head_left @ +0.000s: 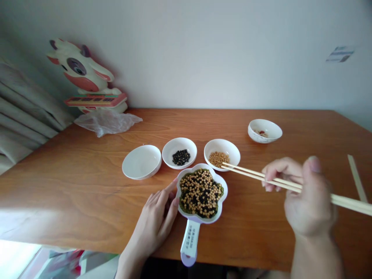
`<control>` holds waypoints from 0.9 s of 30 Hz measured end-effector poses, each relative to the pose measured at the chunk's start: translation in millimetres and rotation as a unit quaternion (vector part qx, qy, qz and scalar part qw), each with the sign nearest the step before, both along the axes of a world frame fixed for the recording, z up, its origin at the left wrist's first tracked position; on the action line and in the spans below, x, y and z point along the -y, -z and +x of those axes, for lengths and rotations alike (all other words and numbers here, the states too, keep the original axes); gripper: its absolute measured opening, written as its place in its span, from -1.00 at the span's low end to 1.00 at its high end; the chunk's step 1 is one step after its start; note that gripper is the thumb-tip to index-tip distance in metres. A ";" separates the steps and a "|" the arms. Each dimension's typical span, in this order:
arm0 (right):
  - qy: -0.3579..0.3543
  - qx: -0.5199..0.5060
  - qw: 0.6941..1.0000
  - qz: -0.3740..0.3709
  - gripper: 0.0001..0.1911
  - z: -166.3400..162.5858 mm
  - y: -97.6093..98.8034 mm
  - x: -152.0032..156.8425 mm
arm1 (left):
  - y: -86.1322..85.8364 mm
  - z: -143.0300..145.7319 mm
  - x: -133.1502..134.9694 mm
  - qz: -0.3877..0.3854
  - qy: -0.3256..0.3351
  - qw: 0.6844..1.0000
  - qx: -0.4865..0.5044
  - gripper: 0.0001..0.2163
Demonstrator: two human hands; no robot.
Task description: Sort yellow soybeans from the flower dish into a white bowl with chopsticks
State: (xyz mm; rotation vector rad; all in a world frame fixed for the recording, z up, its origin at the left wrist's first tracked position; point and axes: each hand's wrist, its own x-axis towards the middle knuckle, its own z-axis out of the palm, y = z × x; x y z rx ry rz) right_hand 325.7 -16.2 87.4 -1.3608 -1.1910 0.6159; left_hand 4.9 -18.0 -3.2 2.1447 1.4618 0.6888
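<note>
My right hand (302,193) is closed around a pair of wooden chopsticks (252,174). Their tips reach the near rim of a white bowl of yellow beans (222,154). My left hand (157,223) lies flat on the table with fingers stretched, its fingertips touching the left rim of a flower-shaped pan (201,193) full of mixed yellow, black and green beans. The pan's pale handle (189,242) points toward me. Left of the yellow-bean bowl stand a white bowl of black beans (179,153) and an empty white bowl (142,161).
A further white bowl (264,131) with a few reddish bits stands at the back right. A crumpled clear plastic bag (107,122) and a cow-shaped toy (87,77) sit at the back left by the wall. A chopstick wrapper (357,178) lies at the right. The wooden table (72,186) ends near me.
</note>
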 end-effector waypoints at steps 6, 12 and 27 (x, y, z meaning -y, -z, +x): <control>-0.139 0.059 0.988 -0.036 -0.28 8.4 0.7 -2.5 | -5.8 2.2 0.1 -0.027 -0.016 0.999 0.021 -0.53; -0.184 0.105 0.976 -0.048 -0.29 3.6 -10.2 -4.8 | -10.3 8.1 -7.7 -0.066 -0.074 0.992 0.079 -0.54; -0.164 0.135 0.974 -0.075 -0.34 15.6 -12.8 3.8 | -10.1 7.4 -14.1 -0.034 -0.066 0.997 0.015 -0.57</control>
